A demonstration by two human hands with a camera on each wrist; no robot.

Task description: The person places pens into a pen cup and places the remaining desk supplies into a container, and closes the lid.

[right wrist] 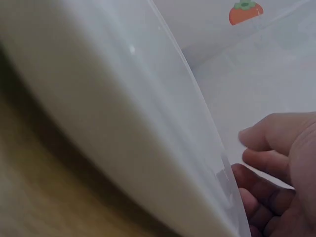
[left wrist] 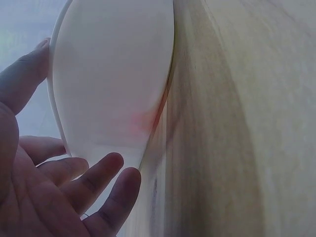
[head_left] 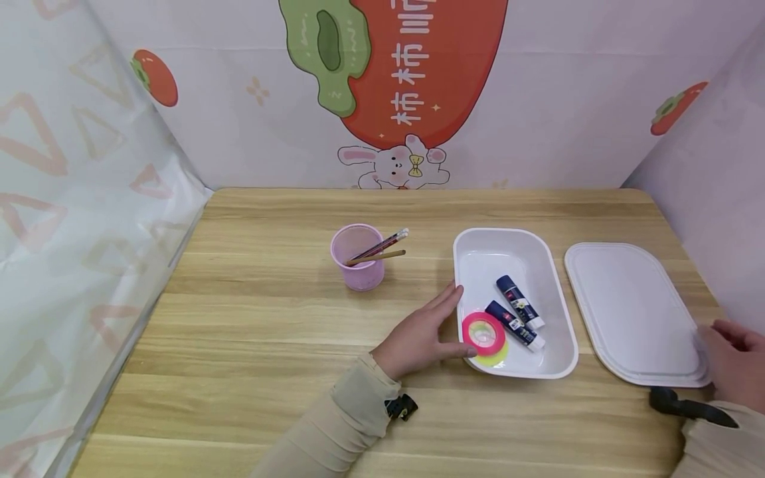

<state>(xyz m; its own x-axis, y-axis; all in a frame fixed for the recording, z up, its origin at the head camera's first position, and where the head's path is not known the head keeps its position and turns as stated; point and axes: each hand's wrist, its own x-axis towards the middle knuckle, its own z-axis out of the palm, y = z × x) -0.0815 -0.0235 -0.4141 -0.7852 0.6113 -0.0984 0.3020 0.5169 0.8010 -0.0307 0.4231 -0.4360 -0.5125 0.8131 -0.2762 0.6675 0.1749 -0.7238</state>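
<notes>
A white plastic box (head_left: 508,242), open at the top, holds two dark blue glue sticks (head_left: 517,302) and rolls of pink tape (head_left: 498,330) and yellow tape (head_left: 497,358). My left hand (head_left: 418,338) rests against the box's left side with fingers spread, its thumb over the near left rim. To the right lies a white lid (head_left: 633,305), rounded at the corners. At the lid's near right edge is my right hand (head_left: 738,365), fingers loosely bent. In the right wrist view, some fingertips (right wrist: 247,195) meet the lid's edge while the thumb stays off it.
A pink cup (head_left: 363,275) with several pencils (head_left: 382,247) leaning in it stands left of the box, towards the back. The wooden table (head_left: 251,318) ends at printed cloth (head_left: 538,133) behind and on both sides.
</notes>
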